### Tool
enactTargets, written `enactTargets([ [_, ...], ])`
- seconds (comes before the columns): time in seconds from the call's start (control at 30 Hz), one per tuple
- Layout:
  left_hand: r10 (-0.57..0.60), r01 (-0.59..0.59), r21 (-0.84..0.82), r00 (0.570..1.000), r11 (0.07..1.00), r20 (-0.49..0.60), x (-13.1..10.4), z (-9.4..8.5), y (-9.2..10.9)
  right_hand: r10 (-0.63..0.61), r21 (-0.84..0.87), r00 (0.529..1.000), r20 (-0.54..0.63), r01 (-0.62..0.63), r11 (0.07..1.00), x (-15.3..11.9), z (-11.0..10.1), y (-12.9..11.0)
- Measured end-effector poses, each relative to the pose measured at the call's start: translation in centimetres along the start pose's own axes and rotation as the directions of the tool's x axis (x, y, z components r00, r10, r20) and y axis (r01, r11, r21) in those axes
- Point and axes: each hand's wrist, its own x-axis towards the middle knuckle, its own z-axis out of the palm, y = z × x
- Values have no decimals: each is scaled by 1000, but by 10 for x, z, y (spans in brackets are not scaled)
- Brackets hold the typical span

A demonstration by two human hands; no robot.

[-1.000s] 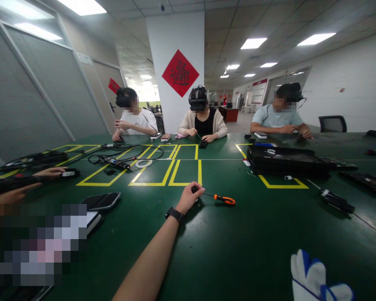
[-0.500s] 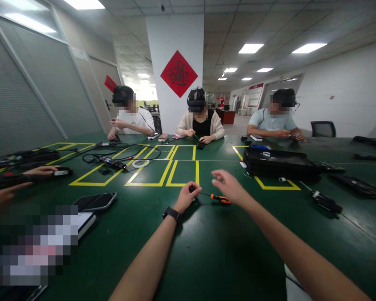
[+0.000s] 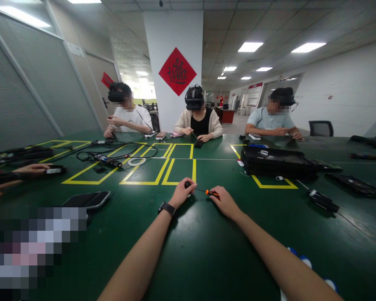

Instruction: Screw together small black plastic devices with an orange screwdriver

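The screwdriver (image 3: 212,193) is mid-table, handle to the right, its thin shaft running left toward a small dark part (image 3: 187,184). The left hand (image 3: 183,194) pinches that part between thumb and fingers; whether the shaft's tip sits in it cannot be told. The right hand (image 3: 223,201) has its fingers closed on the orange and black handle.

On the green table (image 3: 203,259) around them, the right forearm (image 3: 269,246) lies across the view of blue and white glove tips (image 3: 305,262) at the near right; how many gloves there are is hidden. Farther right sit one black tray (image 3: 278,162), one black tool (image 3: 324,204) with a thin rod, and one dark panel (image 3: 355,185). Two small white pieces show there: one on the tray, one just on its near side (image 3: 279,178). To the far left are tangled cables (image 3: 109,160), too many to count, and one white coil (image 3: 137,161) on the yellow tape. Nearer on the left lies one black pouch (image 3: 87,200), next to a blurred patch. At the left edge another person's hand (image 3: 31,168) touches one small black device (image 3: 55,169). Three people (image 3: 207,121) in headsets sit along the far side.
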Motion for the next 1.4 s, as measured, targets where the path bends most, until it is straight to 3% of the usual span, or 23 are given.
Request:
enactTargets([
  [0.23, 44, -38, 88, 997, 995, -59, -7, 3, -5, -32, 43, 999, 6, 32, 999, 1, -1, 1],
  [0.47, -52, 49, -175, 999, 983, -11, -4, 5, -5, 31, 171, 1000, 5, -31, 985, -1, -4, 1],
  [0.67, -64, 62, -275, 998, 959, 1, -5, 0, -5, -53, 111, 999, -3, 53, 992, -3, -3, 1],
  [0.87, -53, 55, -227, 998, 972, 16, -6, 1, -6, -2, 141, 1000, -21, 5, 990, -3, -5, 1],
  [1.13, -35, 34, -243, 999, 970, -2, -6, 2, -4, 6, 54, 1000, 12, -6, 999, -2, -1, -1],
  [1.4, -53, 51, -247, 999, 968, -2, -5, 2, -6, 63, 128, 998, -14, -60, 990, -3, -1, -1],
])
